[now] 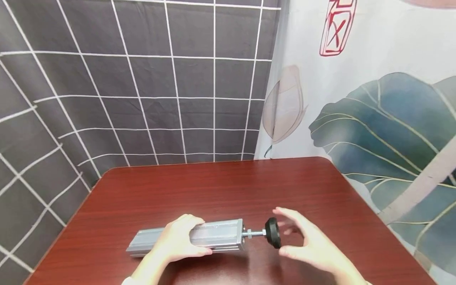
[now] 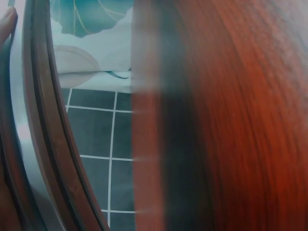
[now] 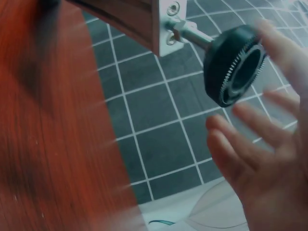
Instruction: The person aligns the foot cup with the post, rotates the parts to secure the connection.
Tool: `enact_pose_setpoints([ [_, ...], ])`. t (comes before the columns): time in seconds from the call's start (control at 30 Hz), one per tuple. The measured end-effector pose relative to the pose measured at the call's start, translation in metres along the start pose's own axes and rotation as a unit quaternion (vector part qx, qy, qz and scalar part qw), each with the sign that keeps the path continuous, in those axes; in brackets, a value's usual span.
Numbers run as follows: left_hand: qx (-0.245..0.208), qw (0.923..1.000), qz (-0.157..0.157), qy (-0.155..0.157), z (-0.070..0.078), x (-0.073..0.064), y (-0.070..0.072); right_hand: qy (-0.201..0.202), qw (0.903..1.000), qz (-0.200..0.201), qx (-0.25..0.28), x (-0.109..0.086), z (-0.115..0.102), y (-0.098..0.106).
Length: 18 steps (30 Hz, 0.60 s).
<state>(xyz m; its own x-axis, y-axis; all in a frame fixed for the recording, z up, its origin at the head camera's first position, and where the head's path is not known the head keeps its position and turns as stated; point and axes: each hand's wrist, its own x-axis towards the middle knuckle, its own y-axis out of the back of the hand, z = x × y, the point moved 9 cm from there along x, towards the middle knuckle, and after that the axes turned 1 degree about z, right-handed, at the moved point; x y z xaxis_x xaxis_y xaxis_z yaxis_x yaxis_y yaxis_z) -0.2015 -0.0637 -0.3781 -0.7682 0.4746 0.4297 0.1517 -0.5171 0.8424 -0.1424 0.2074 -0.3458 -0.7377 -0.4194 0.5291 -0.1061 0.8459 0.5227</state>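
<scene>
My left hand [image 1: 181, 239] grips a long silver aluminium profile [image 1: 221, 233] round its middle, thumb on the near side and fingers over the far side. The profile lies sideways, close over the table. From its right end plate [image 3: 166, 26] sticks a threaded rod with nuts [image 1: 253, 233], carrying a round black levelling foot [image 1: 272, 232]. The foot's ribbed, hollow underside faces my right hand [image 1: 311, 241]. That hand's fingers are spread and loosely bent round the foot's right side, the fingertips right by its rim. In the left wrist view, the grooved side of the profile [image 2: 24, 115] runs along the left.
The reddish-brown wooden table [image 1: 213, 190] stretches beyond the profile to a rounded back edge. Behind it hang a dark grey curtain with a white grid [image 1: 192, 79] and a white curtain with leaf prints [image 1: 384, 118].
</scene>
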Motion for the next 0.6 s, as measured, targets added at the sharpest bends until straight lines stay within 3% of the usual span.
enact_pose_setpoints([
  [0.1,-0.017,0.9998,0.007,0.006,0.003,0.003,-0.002,0.022,0.9988,-0.044,-0.005,-0.003,-0.009,-0.002],
  [0.17,-0.015,0.9998,0.009,0.009,0.000,0.001,0.005,0.027,0.9981,-0.053,0.017,0.000,-0.010,-0.010],
  [0.3,-0.016,0.9998,0.000,0.009,0.000,0.002,0.007,-0.014,0.9994,-0.026,0.019,0.005,-0.008,-0.009],
  [0.47,-0.016,0.9997,-0.010,0.018,-0.003,0.003,0.002,-0.057,0.9981,0.017,-0.019,0.009,-0.005,-0.001],
  [0.6,-0.022,0.9996,-0.011,0.017,-0.004,0.001,0.001,-0.071,0.9973,0.017,-0.004,0.009,-0.003,0.001],
])
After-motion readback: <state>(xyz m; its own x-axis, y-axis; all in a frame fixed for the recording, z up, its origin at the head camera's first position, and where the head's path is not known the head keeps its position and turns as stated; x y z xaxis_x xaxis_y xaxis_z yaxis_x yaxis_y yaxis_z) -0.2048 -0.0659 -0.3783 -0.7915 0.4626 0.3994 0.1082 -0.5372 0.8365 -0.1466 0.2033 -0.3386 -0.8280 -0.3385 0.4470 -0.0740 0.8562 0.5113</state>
